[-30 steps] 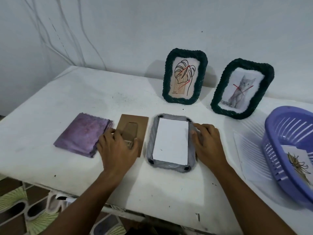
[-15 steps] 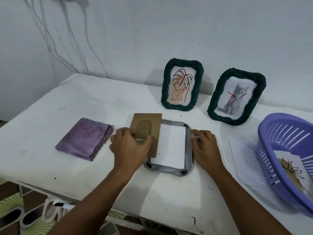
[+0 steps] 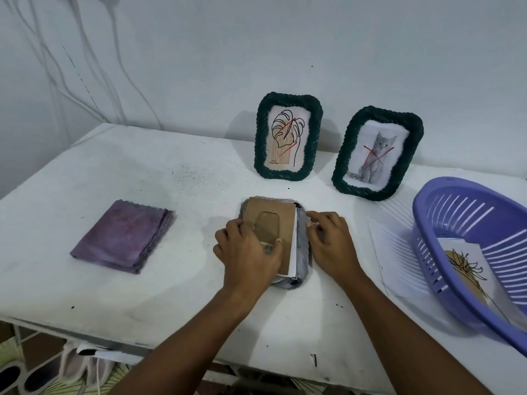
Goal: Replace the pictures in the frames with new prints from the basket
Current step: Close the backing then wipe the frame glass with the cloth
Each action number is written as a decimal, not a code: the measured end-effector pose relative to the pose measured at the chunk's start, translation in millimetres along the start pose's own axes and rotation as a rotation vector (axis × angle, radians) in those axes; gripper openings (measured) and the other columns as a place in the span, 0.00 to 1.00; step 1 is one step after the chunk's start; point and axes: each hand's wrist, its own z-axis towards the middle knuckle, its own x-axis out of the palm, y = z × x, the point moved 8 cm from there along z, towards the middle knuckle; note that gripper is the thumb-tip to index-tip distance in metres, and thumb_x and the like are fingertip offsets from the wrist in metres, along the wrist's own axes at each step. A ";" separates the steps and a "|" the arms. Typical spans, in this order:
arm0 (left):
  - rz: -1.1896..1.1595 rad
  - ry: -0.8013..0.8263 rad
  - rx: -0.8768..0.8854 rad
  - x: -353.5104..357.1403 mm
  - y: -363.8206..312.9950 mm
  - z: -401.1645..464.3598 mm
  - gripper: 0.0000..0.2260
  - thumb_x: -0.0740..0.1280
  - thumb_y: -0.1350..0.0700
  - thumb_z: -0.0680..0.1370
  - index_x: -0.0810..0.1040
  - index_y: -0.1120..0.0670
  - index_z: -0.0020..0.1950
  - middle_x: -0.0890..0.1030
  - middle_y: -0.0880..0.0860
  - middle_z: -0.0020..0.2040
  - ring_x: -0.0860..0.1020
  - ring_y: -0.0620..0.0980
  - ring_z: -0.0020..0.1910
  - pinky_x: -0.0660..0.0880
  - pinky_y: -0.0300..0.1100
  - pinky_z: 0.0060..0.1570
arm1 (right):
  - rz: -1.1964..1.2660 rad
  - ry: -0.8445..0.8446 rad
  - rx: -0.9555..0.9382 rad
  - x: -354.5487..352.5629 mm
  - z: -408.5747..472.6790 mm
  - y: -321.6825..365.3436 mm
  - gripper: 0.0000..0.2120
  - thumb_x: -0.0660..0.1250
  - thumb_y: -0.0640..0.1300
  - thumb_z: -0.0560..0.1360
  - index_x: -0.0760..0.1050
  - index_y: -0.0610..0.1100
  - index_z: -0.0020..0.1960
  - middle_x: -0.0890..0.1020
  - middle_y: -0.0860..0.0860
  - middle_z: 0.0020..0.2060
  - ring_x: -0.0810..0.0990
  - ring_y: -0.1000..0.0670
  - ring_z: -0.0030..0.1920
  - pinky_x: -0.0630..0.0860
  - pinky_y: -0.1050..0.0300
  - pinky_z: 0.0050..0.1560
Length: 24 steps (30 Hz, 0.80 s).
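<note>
Left hand [image 3: 247, 250] gripping cardboard backing [image 3: 281, 223] atop face-down frame [image 3: 302, 252].

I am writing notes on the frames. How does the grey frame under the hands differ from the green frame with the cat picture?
The grey frame lies face down on the table; the green cat frame stands upright. The grey frame shows a brown backing board; the green one shows its picture, crossed in red. Both have a rope-like border.
</note>
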 end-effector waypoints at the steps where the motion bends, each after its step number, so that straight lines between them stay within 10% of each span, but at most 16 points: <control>1: 0.002 -0.002 -0.001 0.8 0.3 -0.6 0.24 0.69 0.43 0.71 0.74 0.58 0.59 0.70 0.55 0.62 0.64 0.56 0.62 0.63 0.49 0.57 | -0.007 0.001 0.000 0.3 0.0 -0.2 0.14 0.61 0.43 0.79 0.75 0.44 0.63 0.75 0.48 0.54 0.69 0.51 0.55 0.68 0.58 0.56; 24: 0.006 -0.025 -0.032 8.2 -2.3 -8.8 0.25 0.70 0.43 0.70 0.75 0.59 0.58 0.71 0.57 0.60 0.66 0.57 0.60 0.63 0.49 0.56 | -0.012 0.001 0.011 2.4 0.1 -3.2 0.15 0.62 0.44 0.78 0.74 0.46 0.64 0.75 0.50 0.56 0.66 0.57 0.55 0.68 0.58 0.57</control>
